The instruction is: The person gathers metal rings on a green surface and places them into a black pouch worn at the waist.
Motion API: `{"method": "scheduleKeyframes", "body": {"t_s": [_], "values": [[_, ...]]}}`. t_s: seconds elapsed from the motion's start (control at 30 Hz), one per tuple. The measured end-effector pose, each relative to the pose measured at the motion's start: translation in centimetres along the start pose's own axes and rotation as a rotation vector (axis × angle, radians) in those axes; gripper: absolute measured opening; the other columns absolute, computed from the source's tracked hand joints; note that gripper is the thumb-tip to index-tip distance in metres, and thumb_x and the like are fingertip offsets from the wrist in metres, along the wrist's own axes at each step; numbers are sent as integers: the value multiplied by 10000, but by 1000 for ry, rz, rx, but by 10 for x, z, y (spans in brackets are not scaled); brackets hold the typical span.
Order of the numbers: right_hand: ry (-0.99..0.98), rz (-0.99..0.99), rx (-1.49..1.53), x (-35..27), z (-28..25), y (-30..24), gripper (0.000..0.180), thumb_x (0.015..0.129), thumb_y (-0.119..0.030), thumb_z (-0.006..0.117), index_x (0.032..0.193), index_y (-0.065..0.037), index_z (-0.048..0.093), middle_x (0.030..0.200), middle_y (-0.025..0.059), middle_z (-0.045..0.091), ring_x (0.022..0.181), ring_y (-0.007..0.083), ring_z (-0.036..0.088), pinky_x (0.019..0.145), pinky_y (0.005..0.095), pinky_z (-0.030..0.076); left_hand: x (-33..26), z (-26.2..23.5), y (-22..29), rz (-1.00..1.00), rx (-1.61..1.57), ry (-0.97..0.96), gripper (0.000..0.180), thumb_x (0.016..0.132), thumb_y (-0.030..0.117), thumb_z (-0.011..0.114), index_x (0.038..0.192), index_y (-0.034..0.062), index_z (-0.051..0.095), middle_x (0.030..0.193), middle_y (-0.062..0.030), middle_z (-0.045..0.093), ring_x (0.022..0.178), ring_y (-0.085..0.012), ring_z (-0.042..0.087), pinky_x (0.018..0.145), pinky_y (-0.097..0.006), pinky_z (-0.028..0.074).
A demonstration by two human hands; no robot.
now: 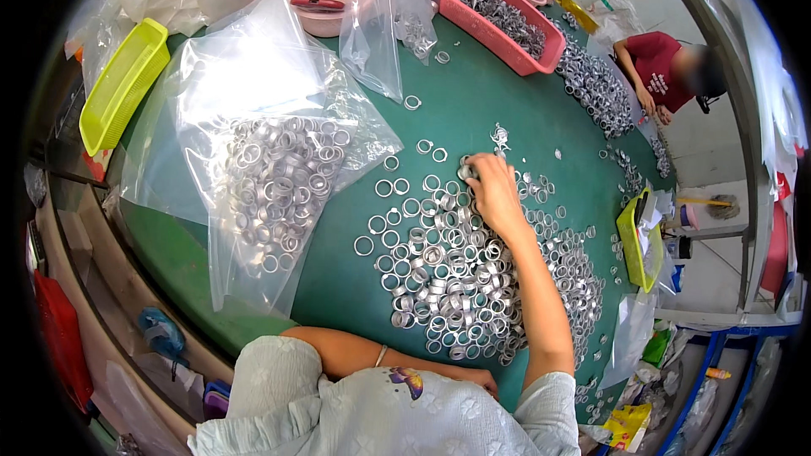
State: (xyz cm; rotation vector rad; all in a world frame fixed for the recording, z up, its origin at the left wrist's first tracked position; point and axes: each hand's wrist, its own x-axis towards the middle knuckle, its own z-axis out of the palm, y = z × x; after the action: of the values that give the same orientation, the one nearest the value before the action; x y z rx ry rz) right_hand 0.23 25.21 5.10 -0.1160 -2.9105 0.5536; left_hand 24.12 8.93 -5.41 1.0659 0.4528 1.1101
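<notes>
My right hand (494,189) reaches over the far side of a heap of small silver metal rings (460,257). Its thumb and fingers are closed on a metal ring (465,171) at the heap's far edge. My left forearm lies across my front, and my left hand (481,381) rests by the table's near edge, just below the heap. The fingers of that hand are too hidden to read. To the left, a clear plastic bag (198,160) lies flat with many similar rings (283,190) in it. Several loose rings (412,103) are scattered beyond the heap.
A pink basket (553,52) full of metal parts stands at the back of the green table (473,101). Yellow-green baskets stand at far left (127,84) and right (632,241). A pink tub (325,24) with a red phone-like object is behind. Another person (663,76) sits beyond more parts.
</notes>
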Motion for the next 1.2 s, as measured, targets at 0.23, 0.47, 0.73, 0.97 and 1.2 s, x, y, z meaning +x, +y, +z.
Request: {"method": "scheduleKeyframes", "body": {"t_s": [0.23, 0.47, 0.73, 0.97, 1.2], "values": [[-54, 375, 950, -51, -36, -33, 331, 915, -40, 475, 1244, -4, 468, 1125, 105, 610, 976, 138, 553, 888, 281, 421, -5, -4, 22, -38, 33, -1, 268, 908, 248, 538, 903, 30, 695, 681, -38, 638, 601, -88, 551, 554, -268, 455], [-110, 466, 1555, -128, -55, -71, 409, 938, -277, 509, 1193, 43, 499, 970, 121, 606, 820, 160, 556, 753, 272, 460, -27, -21, 90, -314, -183, 127, 309, 960, 323, 469, 1047, 68, 619, 630, 0, 481, 417, -58, 433, 343, -212, 317], [25, 259, 1324, -180, -63, -107, 529, 864, -158, 627, 1313, -3, 394, 1145, 161, 584, 1082, 204, 546, 927, 329, 408, -117, -20, 152, -33, -469, 585, 381, 978, 336, 417, 1139, 22, 560, 741, -40, 529, 439, -59, 433, 345, -194, 309], [26, 213, 1046, -192, -60, -145, 557, 815, -35, 603, 1324, -7, 379, 1165, 141, 580, 1092, 222, 541, 979, 365, 374, -141, 2, 173, 203, -540, 781, 427, 937, 341, 523, 1234, 38, 469, 935, -104, 596, 487, -70, 423, 372, -190, 320], [-113, 6, 641, -190, -57, -147, 442, 785, -15, 606, 1220, -26, 530, 1183, 140, 574, 1153, 292, 499, 972, 387, 392, -150, 4, 165, 137, -592, 867, 344, 910, 230, 555, 1184, 28, 502, 828, -51, 559, 493, -54, 418, 380, -193, 297]]}}
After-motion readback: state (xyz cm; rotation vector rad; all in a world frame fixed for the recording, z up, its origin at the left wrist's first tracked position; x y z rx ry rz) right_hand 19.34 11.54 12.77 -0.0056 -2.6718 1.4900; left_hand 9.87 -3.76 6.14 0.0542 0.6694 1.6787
